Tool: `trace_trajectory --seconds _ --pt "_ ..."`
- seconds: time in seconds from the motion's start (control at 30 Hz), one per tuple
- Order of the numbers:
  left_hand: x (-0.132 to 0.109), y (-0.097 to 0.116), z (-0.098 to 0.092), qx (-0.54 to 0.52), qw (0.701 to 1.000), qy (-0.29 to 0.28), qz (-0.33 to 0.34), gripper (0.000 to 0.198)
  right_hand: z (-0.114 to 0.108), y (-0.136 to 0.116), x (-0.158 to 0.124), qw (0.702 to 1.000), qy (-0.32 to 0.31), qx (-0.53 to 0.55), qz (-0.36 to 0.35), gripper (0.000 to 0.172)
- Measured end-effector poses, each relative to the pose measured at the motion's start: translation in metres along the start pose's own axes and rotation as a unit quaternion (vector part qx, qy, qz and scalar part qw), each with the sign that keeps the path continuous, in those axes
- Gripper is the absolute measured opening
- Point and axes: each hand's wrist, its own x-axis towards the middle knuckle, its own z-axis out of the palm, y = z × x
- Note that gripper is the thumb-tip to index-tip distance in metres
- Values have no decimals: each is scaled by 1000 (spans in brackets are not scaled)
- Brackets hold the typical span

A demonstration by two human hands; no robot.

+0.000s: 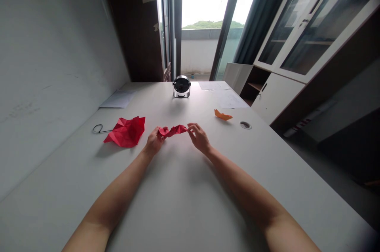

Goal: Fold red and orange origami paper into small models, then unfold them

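A narrow strip of creased red folded paper [177, 130] is stretched between my two hands, just above the white table. Its left end lies in the closed fingers of my left hand [154, 141]. My right hand [199, 137] pinches the pointed right end with thumb and fingertips. To the left lies a larger sheet of crumpled red paper [126, 131], spread out with fold lines across it. An orange folded paper boat [223, 115] sits on the table, to the right of and beyond my right hand.
A small round black fan [181, 86] on a metal stand is at the table's [178, 204] far side. White sheets lie at back left [118, 98] and back right [228, 98]. A black cord loop [98, 128] rests by the wall; a cable hole [245, 125] is at right.
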Motion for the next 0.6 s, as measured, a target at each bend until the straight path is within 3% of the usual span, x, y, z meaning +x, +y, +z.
trace_trajectory --seconds 0.27,0.43,0.6 --pt "3 1 -5 -24 999 -10 21 18 -1 20 -2 998 7 -52 42 11" --pt "-5 -4 1 114 991 -47 43 22 3 31 -4 995 -87 -44 25 13" --pt "-17 -12 13 304 944 -81 97 28 2 12 -3 991 -130 -5 -43 9"
